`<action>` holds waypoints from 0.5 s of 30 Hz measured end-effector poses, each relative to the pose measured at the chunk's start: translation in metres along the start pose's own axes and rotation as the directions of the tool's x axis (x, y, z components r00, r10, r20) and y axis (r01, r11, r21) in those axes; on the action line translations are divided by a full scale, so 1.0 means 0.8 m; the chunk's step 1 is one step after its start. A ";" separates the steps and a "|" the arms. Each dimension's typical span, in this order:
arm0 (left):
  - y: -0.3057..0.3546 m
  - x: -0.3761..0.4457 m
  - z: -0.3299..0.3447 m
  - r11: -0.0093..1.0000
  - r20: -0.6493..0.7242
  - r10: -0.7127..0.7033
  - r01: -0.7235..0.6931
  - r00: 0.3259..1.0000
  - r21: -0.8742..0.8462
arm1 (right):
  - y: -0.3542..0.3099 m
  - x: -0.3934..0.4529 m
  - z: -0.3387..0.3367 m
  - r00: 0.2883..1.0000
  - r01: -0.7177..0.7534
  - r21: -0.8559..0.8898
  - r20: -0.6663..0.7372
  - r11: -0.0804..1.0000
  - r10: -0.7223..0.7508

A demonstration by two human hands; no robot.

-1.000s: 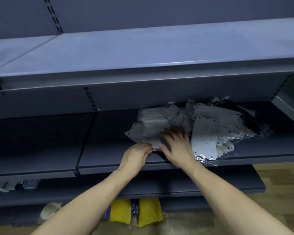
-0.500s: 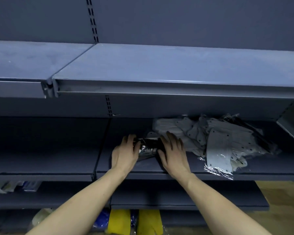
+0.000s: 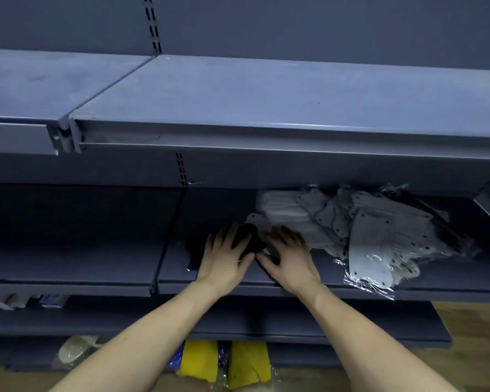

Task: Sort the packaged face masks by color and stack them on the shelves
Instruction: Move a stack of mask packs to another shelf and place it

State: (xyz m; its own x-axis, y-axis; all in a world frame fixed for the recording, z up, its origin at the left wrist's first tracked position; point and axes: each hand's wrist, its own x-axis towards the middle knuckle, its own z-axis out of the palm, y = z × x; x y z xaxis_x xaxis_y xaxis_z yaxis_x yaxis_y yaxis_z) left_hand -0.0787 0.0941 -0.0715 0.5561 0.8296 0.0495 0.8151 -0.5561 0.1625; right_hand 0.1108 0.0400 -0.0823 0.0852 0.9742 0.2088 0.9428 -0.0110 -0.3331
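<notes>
A packet of black masks (image 3: pixel 248 240) lies on the middle shelf (image 3: pixel 450 281). My left hand (image 3: pixel 224 257) lies flat on its left part with fingers spread. My right hand (image 3: pixel 290 257) lies flat at its right edge, fingers straight, against a heap of white packaged masks (image 3: pixel 371 230). The heap spreads to the right, and some clear wrapping hangs over the shelf's front edge. A few dark packets (image 3: pixel 425 213) sit at the back of the heap.
The upper shelf (image 3: pixel 266 103) juts out above the hands. Yellow mask packets (image 3: pixel 224 363) and a white packet (image 3: pixel 77 349) lie on the floor below. Small boxes (image 3: pixel 23 301) stand on a lower shelf at the left.
Both hands have slid a little left and now lie flat on the black packet. A second ago they were at the white heap's front edge. The view has tilted up.
</notes>
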 end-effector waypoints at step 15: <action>0.011 0.001 0.014 0.978 -0.127 -0.116 0.091 0.985 -0.190 | 0.000 -0.005 0.002 0.998 -0.004 -0.010 -0.062 1.000 0.004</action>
State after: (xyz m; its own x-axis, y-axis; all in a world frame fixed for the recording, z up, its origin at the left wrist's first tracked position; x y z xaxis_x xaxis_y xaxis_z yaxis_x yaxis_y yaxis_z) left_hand -0.0694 0.0892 -0.0812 0.4326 0.8882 0.1550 0.8165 -0.4588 0.3506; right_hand 0.1099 0.0364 -0.0847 0.1085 0.9582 0.2647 0.9457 -0.0174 -0.3246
